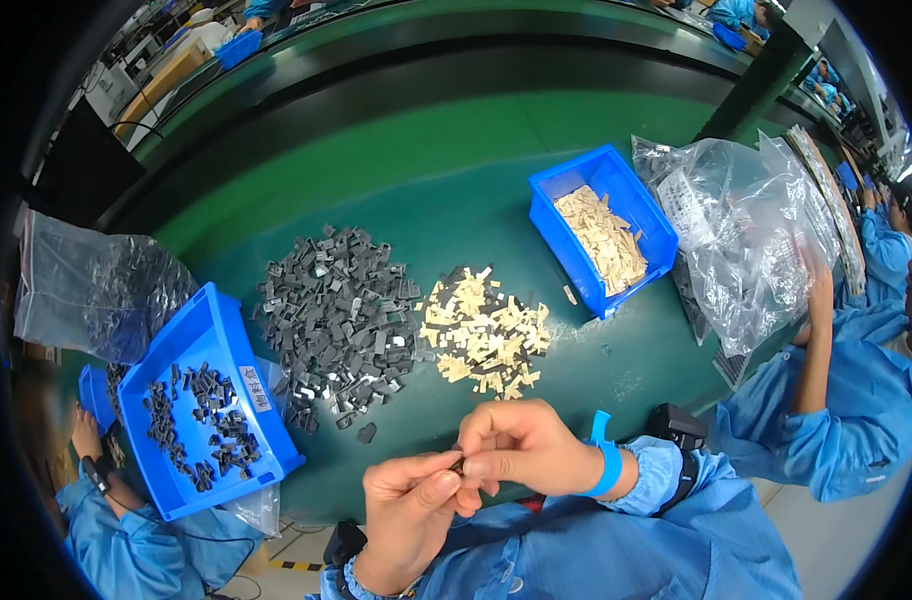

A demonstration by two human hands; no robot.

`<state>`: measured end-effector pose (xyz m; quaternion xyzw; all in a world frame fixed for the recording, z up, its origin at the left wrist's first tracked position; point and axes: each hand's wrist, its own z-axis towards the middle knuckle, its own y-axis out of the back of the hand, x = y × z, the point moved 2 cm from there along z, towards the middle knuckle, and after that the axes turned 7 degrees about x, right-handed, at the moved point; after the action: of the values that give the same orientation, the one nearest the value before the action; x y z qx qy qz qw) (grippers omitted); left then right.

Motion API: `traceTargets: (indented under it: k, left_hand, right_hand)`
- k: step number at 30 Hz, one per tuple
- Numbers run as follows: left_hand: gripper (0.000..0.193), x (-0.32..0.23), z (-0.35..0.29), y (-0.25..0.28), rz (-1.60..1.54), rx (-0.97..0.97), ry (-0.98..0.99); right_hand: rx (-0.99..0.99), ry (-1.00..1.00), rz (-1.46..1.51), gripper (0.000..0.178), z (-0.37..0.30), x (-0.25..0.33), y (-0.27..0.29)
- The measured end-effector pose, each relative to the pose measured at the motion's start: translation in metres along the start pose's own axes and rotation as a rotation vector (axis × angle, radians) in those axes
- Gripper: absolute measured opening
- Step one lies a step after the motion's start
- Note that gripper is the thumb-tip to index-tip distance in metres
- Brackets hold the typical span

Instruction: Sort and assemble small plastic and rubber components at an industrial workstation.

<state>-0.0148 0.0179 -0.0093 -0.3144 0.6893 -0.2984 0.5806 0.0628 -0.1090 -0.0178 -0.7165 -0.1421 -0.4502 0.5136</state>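
Note:
My left hand [411,505] and my right hand [521,450] meet over the near edge of the green table. Both are closed, fingertips pinched around one small dark part [458,466], mostly hidden by the fingers. A blue band circles my right wrist. Just beyond my hands lies a loose pile of small cream-coloured flat pieces [486,330], with some dark ones among them. To its left is a larger heap of dark grey plastic parts [341,310].
At left stands a blue bin [281,455] with small dark parts; at far right another blue bin [548,230] holds cream pieces. Clear plastic bags [106,285] [746,240] flank the table [456,190]. Co-workers in blue sit close at left [166,550] and right [836,400].

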Motion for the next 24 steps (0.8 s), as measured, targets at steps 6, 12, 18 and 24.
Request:
traceTargets:
  k: [6, 12, 18, 24]
  left_hand:
    - [0.021, 0.01, -0.008, 0.003, -0.327, 0.054, 0.208]
    - [0.02, -0.005, -0.013, -0.002, -0.091, 0.166, 0.231]
    - [0.022, -0.102, -0.039, 0.02, 1.21, -0.297, -0.932]
    - [0.025, -0.147, -0.042, 0.057, 2.328, -0.77, -0.471]
  right_hand:
    - [0.007, 0.689, -0.929, 0.023, -0.003, 0.009, 0.004]
    - [0.081, 0.796, -1.533, 0.029, -0.012, 0.041, 0.012]
    - [-0.528, 0.483, -2.396, 0.013, -0.026, 0.081, 0.034]
    - [-0.535, 0.428, -2.442, 0.004, -0.023, 0.074, 0.04]
